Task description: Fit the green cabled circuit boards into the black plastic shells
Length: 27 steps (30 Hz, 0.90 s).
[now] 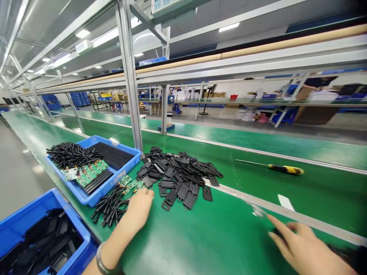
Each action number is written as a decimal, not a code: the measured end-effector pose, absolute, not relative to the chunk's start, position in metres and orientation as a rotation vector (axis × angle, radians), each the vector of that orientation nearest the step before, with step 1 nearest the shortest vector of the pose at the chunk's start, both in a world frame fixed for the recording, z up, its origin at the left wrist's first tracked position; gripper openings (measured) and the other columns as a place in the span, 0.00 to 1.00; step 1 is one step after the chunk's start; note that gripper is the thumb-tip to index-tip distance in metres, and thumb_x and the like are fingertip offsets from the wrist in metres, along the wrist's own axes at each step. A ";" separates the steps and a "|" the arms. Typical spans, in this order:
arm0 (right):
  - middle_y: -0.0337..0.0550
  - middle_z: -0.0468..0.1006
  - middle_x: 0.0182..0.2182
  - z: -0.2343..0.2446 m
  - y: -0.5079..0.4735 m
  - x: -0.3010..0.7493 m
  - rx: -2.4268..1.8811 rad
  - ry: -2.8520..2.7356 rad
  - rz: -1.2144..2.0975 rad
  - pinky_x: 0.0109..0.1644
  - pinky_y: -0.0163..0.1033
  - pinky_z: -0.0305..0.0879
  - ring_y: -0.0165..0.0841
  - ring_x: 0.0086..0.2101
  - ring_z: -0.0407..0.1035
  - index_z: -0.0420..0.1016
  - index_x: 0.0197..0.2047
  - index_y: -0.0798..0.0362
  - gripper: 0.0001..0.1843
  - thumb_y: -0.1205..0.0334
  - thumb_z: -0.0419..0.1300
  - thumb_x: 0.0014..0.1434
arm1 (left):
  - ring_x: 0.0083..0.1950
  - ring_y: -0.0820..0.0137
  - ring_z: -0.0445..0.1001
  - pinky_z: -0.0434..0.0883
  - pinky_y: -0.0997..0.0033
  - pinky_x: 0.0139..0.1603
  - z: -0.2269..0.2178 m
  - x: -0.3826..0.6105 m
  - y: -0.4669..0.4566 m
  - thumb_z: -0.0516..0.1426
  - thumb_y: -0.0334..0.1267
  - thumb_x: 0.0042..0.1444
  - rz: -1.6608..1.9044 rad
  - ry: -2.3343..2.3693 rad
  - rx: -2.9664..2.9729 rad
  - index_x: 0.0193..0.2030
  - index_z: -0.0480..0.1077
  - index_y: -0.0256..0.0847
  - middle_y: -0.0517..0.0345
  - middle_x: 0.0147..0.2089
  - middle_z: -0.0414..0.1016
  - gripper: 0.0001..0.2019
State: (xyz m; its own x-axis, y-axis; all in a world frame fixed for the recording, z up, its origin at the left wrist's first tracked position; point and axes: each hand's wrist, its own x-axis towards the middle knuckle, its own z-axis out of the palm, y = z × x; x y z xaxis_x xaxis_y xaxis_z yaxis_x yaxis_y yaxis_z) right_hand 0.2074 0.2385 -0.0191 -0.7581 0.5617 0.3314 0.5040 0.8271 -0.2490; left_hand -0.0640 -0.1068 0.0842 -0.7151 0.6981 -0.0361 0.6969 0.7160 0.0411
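Note:
My left hand [140, 208] is at the right edge of a heap of green circuit boards [126, 184] with black cables [110, 208]. Its fingers are curled down and together, and the fingertips are hidden, so what they pinch cannot be seen. Just beyond it lies a loose pile of flat black plastic covers [180, 172]. At the lower right, my right hand [301, 244] is held over the green bench, thumb and fingers bent round a dark thing that is mostly hidden. A small clear plastic piece [256, 211] shows blurred past its index finger.
A blue tray [126, 162] holds cables, boards and rows of black parts. Nearer, a blue bin [76, 221] contains black plastic pieces. A yellow-and-black screwdriver [286, 169] and a white slip [285, 202] lie to the right. A metal post [130, 76] rises behind the tray.

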 end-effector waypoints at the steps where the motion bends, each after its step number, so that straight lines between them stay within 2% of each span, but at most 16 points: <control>1: 0.60 0.68 0.39 -0.009 0.220 0.192 -0.730 -2.683 0.250 0.38 0.56 0.67 0.50 0.31 0.69 0.73 0.54 0.57 0.32 0.46 0.45 0.57 | 0.48 0.60 0.72 0.68 0.61 0.48 0.085 -0.073 -0.119 0.46 0.21 0.55 -0.023 2.959 1.024 0.45 0.67 0.35 0.40 0.47 0.72 0.15; 3: 0.56 0.69 0.43 0.012 0.182 0.163 -0.634 -2.812 0.434 0.39 0.52 0.68 0.47 0.34 0.71 0.71 0.55 0.53 0.31 0.45 0.43 0.58 | 0.46 0.57 0.73 0.68 0.57 0.45 0.085 -0.089 -0.143 0.44 0.19 0.53 -0.062 3.023 0.870 0.46 0.65 0.31 0.36 0.44 0.73 0.17; 6: 0.52 0.71 0.43 0.035 0.136 0.132 -0.428 -2.894 0.781 0.44 0.47 0.68 0.44 0.38 0.70 0.71 0.54 0.50 0.26 0.48 0.44 0.61 | 0.42 0.59 0.75 0.70 0.61 0.41 0.087 -0.102 -0.167 0.47 0.21 0.53 -0.034 3.030 0.830 0.47 0.64 0.34 0.43 0.41 0.75 0.15; 8: 0.49 0.73 0.40 0.043 0.115 0.117 -0.261 -2.874 1.022 0.45 0.47 0.66 0.43 0.39 0.70 0.74 0.51 0.48 0.22 0.51 0.47 0.62 | 0.44 0.61 0.75 0.69 0.63 0.42 0.093 -0.100 -0.170 0.48 0.25 0.56 0.156 3.076 0.913 0.46 0.65 0.37 0.47 0.44 0.74 0.13; 11: 0.47 0.75 0.41 0.044 0.092 0.098 -0.078 -2.700 1.504 0.48 0.47 0.65 0.42 0.42 0.69 0.74 0.51 0.47 0.19 0.50 0.52 0.62 | 0.43 0.64 0.74 0.69 0.65 0.44 0.103 -0.086 -0.151 0.48 0.30 0.59 0.682 2.985 1.144 0.44 0.68 0.40 0.52 0.43 0.75 0.11; 14: 0.49 0.71 0.49 0.038 0.076 0.079 -0.108 -2.209 2.104 0.52 0.47 0.63 0.41 0.48 0.66 0.64 0.59 0.47 0.30 0.42 0.58 0.58 | 0.39 0.67 0.74 0.70 0.70 0.41 0.103 -0.071 -0.109 0.51 0.34 0.58 1.084 2.518 1.306 0.43 0.71 0.41 0.55 0.39 0.76 0.10; 16: 0.48 0.70 0.49 0.037 0.072 0.071 -0.217 -1.806 2.368 0.53 0.46 0.63 0.39 0.48 0.66 0.59 0.62 0.47 0.35 0.40 0.60 0.56 | 0.39 0.68 0.75 0.71 0.72 0.39 0.093 -0.066 -0.077 0.51 0.35 0.58 1.143 2.299 1.361 0.44 0.71 0.41 0.55 0.39 0.76 0.11; 18: 0.45 0.71 0.42 0.039 0.074 0.067 -0.319 -1.524 2.450 0.50 0.44 0.65 0.36 0.42 0.67 0.61 0.59 0.48 0.34 0.41 0.62 0.56 | 0.41 0.67 0.74 0.71 0.72 0.42 0.078 -0.067 -0.047 0.51 0.32 0.58 1.032 2.320 1.449 0.47 0.70 0.41 0.54 0.41 0.76 0.12; 21: 0.37 0.67 0.31 0.047 0.086 0.070 -0.377 -1.443 2.343 0.35 0.35 0.65 0.30 0.30 0.63 0.61 0.58 0.51 0.34 0.43 0.64 0.54 | 0.48 0.62 0.71 0.67 0.64 0.51 0.054 -0.071 -0.012 0.54 0.28 0.54 0.821 2.475 1.534 0.51 0.68 0.40 0.50 0.47 0.72 0.17; 24: 0.34 0.64 0.28 0.056 0.101 0.077 -0.393 -1.624 2.143 0.24 0.31 0.53 0.27 0.24 0.56 0.58 0.59 0.48 0.35 0.43 0.64 0.55 | 0.53 0.57 0.67 0.64 0.58 0.54 0.039 -0.075 0.008 0.57 0.31 0.52 0.767 2.493 1.542 0.55 0.65 0.38 0.46 0.50 0.69 0.22; 27: 0.36 0.65 0.30 0.060 0.115 0.081 -0.394 -1.784 1.990 0.22 0.30 0.49 0.27 0.23 0.55 0.62 0.53 0.48 0.29 0.42 0.63 0.55 | 0.53 0.57 0.67 0.64 0.59 0.54 0.035 -0.077 0.013 0.59 0.29 0.50 0.728 2.470 1.567 0.57 0.65 0.40 0.47 0.49 0.69 0.25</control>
